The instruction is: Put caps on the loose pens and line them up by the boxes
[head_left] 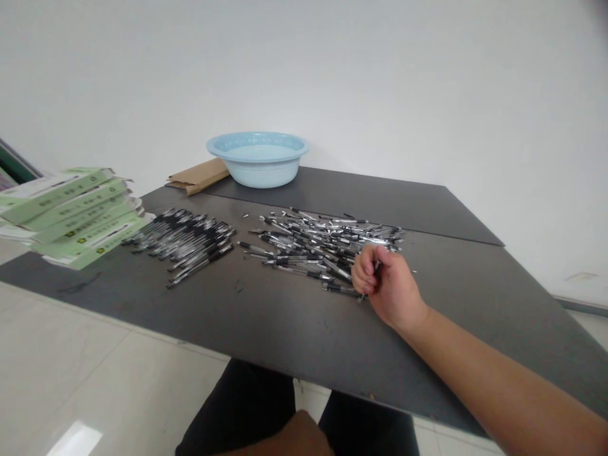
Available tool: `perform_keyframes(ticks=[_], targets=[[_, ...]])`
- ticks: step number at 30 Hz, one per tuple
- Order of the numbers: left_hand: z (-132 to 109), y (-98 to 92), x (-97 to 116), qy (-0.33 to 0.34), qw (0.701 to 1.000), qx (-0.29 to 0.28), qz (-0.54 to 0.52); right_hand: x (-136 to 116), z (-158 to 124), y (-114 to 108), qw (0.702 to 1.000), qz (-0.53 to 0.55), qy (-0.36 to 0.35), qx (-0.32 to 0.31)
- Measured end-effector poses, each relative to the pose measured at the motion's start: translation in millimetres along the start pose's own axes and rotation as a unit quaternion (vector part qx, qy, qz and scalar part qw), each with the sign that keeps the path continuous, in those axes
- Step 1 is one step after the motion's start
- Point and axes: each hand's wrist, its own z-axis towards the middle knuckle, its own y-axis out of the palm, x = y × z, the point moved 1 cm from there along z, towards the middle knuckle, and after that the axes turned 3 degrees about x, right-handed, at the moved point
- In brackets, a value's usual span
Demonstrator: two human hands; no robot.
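My right hand point(387, 285) is closed at the near right edge of a loose heap of pens point(308, 244). Between its fingers shows a bit of a dark pen point(377, 266), and most of that pen is hidden by the hand. The heaped pens are clear-barrelled with black grips and point in many directions. To the left lies a second group of pens point(190, 237), set side by side in roughly the same direction. My left hand point(301, 434) is low at the bottom edge over my lap, only partly in view, with its fingers hidden.
A light blue basin point(261, 171) stands at the back of the dark table point(266, 316), beside a brown folded cardboard piece point(202, 175). Green and white pen boxes point(80, 218) are stacked at the left end. Small bits lie scattered near the pens. A white wall rises behind.
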Motion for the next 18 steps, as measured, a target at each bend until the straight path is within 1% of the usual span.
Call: perform_keyframes(ticks=[1, 2, 4, 7, 9, 11, 15, 18], targets=[[-2.7, -5.1, 0.5, -0.004, 1.000, -0.004, 0.026, -0.1, 0.1, -0.3, 1.000, -0.001, 0.001, 0.001], [-6.5, -11.8, 0.7, -0.004, 0.999, 0.004, 0.042, -0.3, 0.1, -0.6, 1.000, -0.002, 0.002, 0.001], [-15.0, -28.0, 0.2, -0.008, 0.997, 0.038, 0.064, -0.6, 0.1, -1.0, 1.000, -0.007, 0.000, 0.002], [-24.9, -50.4, -0.3, -0.019, 0.993, 0.089, 0.073, -0.9, 0.0, -1.0, 1.000, -0.016, -0.008, -0.003], [-28.6, -57.3, 0.1, -0.024, 0.993, 0.092, 0.069, -1.2, 0.1, -0.7, 1.000, -0.022, -0.011, -0.007], [-31.1, -55.8, 0.8, -0.029, 0.995, 0.072, 0.061, -1.8, 0.4, -0.4, 1.000, -0.026, -0.011, -0.010], [-32.9, -37.7, 2.2, -0.029, 0.999, -0.006, 0.045, -1.9, 0.9, 0.0, 0.999, -0.030, -0.012, -0.011], [-28.0, -27.0, 6.0, -0.030, 0.996, -0.053, 0.058, 0.1, 1.5, -0.7, 0.999, -0.032, -0.017, -0.004]])
